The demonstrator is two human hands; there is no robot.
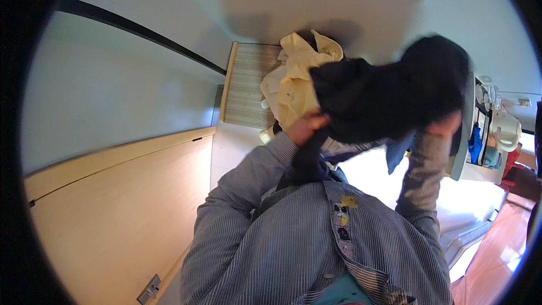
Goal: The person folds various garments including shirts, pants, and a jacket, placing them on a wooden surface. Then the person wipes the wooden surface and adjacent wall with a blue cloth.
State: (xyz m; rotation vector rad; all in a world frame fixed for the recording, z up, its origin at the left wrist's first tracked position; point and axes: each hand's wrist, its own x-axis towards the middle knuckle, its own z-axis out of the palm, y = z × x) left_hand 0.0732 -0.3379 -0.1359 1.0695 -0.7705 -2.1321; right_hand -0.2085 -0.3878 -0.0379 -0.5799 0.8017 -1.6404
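A black or very dark navy garment (389, 99) is stretched between my two hands, smeared by motion; which kind of garment it is I cannot make out. My left hand (306, 127) grips its lower left edge. At its right end my right hand (444, 125) is closed on the cloth, the fingers partly hidden and blurred. Part of the garment hangs down toward my striped shirt front. Just beyond my left hand lies a heap of cream-coloured clothes (299, 87), partly covered by the dark cloth.
The heap rests on a striped wooden surface (248, 85) against the pale wall (451, 0). A light wooden panel (124, 214) stands at my left. On the right, a shelf holds a white kettle (504, 131) and cups; pinkish fabric (491, 254) lies at lower right.
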